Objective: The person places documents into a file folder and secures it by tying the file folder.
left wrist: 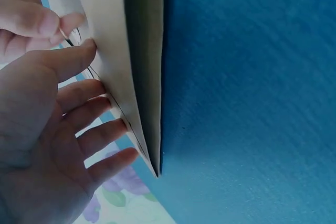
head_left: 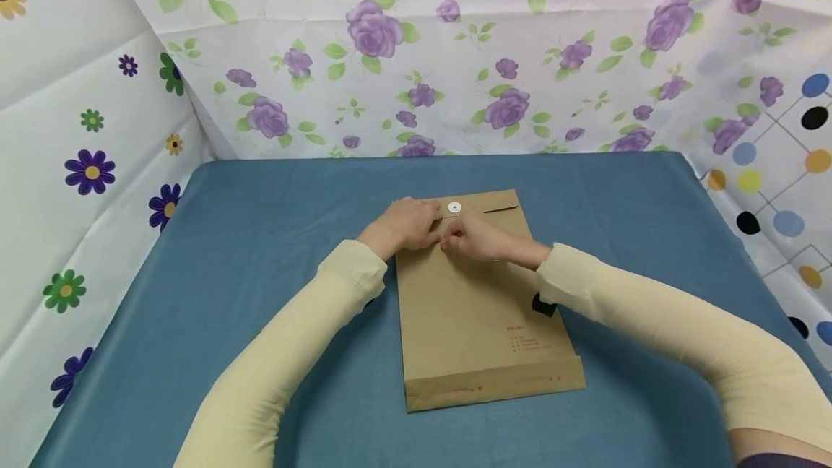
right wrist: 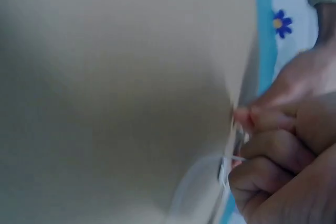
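A brown paper document envelope (head_left: 468, 309) lies flat on the blue-covered table, its flap end away from me. On the flap sits a white round button (head_left: 454, 207). My left hand (head_left: 406, 224) rests on the envelope's upper left part; in the left wrist view its fingers (left wrist: 100, 135) are spread and fairly straight against the paper. Beside it, my right hand (head_left: 477, 237) is curled just below the button and pinches a thin white string (right wrist: 235, 158). The string's end is hidden in the fingers. In the right wrist view, the envelope's surface (right wrist: 115, 77) fills the left side.
Blue cloth (head_left: 279, 215) covers the table around the envelope. A flowered white sheet (head_left: 442, 78) hangs behind, with patterned sheets at both sides. A small black object (head_left: 544, 305) shows beneath my right wrist.
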Tool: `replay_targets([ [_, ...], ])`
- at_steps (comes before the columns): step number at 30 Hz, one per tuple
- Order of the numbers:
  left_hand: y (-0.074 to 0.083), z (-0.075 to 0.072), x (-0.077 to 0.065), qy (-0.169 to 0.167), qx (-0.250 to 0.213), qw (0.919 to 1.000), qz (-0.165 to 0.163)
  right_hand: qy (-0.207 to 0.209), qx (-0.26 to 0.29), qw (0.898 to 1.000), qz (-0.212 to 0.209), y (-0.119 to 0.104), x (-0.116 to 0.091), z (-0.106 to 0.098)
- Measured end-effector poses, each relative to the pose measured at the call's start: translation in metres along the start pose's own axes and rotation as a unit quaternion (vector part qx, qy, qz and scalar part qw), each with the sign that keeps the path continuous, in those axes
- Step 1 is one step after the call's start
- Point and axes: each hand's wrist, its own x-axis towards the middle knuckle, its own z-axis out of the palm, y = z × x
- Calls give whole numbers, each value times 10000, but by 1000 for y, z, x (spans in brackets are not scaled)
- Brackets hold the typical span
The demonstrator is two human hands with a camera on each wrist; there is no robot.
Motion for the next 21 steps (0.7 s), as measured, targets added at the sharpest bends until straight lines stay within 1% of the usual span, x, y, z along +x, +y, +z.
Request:
replay_targets([
  [2,-1,0,-1,2,-102,9999,7,-132,-323,9988,-337,3,11,-7],
  [4,-2,0,-2,-11,-196,9998,3,-219,-531,9973,-461,4,20,-15],
  [7,-3,0,-3,-19,-343,9994,-68,-359,-762,9960,-295,7,32,-28],
  [9,-3,0,-3,-19,-375,9992,-133,-379,-889,9952,-116,8,38,-35],
  [13,-3,0,-2,-55,-365,9991,-226,-452,-1251,9911,74,10,47,-40],
  [15,-2,-1,-2,-107,-327,9991,-243,-372,-1412,9892,112,10,49,-40],
  [17,-1,-1,-1,-149,-311,9991,-259,-203,-1589,9871,47,11,51,-40],
  [21,0,0,-1,-195,-265,9990,-299,91,-1781,9836,-283,17,55,-39],
])
